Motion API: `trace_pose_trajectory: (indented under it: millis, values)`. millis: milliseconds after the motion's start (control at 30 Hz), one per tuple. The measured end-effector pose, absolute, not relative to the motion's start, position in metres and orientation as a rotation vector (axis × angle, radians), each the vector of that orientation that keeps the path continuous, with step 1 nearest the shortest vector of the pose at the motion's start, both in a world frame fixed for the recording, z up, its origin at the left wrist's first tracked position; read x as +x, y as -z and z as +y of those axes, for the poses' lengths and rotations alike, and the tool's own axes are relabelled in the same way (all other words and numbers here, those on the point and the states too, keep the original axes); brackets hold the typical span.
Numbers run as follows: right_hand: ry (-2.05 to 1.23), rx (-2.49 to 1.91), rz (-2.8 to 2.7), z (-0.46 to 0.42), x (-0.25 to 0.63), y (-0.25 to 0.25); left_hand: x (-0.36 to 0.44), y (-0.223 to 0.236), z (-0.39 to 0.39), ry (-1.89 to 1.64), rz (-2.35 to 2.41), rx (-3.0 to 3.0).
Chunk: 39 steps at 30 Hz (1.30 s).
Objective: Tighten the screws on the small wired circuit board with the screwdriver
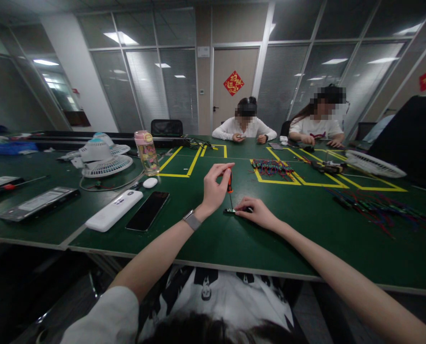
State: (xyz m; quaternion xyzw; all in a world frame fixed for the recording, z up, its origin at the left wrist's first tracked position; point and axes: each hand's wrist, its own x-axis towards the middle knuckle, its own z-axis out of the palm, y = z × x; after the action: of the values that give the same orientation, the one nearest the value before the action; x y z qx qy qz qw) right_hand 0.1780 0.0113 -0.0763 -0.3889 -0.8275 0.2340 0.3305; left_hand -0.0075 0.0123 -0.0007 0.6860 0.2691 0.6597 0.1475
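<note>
Now the left hand [215,188] has its fingers closed around the red-and-black handle of a screwdriver [230,181], which stands nearly upright with its tip down at a small circuit board [229,210]. The right hand [257,212] rests low, its fingertips together on the right end of that board, which lies on the near part of the green table [205,246]. A watch [191,220] sits on the left wrist. To the left lie a black phone [147,211], a white oblong device [114,210] and a small white case [150,183], with a pink-lidded bottle [148,155] farther off. To the right, one wire bundle [273,167] sits inside yellow tape and another spreads nearer. On the far side, two people sit at the table.
</note>
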Motion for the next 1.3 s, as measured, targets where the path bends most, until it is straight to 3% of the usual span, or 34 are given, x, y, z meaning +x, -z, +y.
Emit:
trace_pose_trajectory:
  millis: [1300]
  values:
    - [-0.603, -1.017, -2.161, 0.0101, 0.1774, 0.0756, -0.0062, 0.0036, 0.0124, -1.778, 0.685, 1.942]
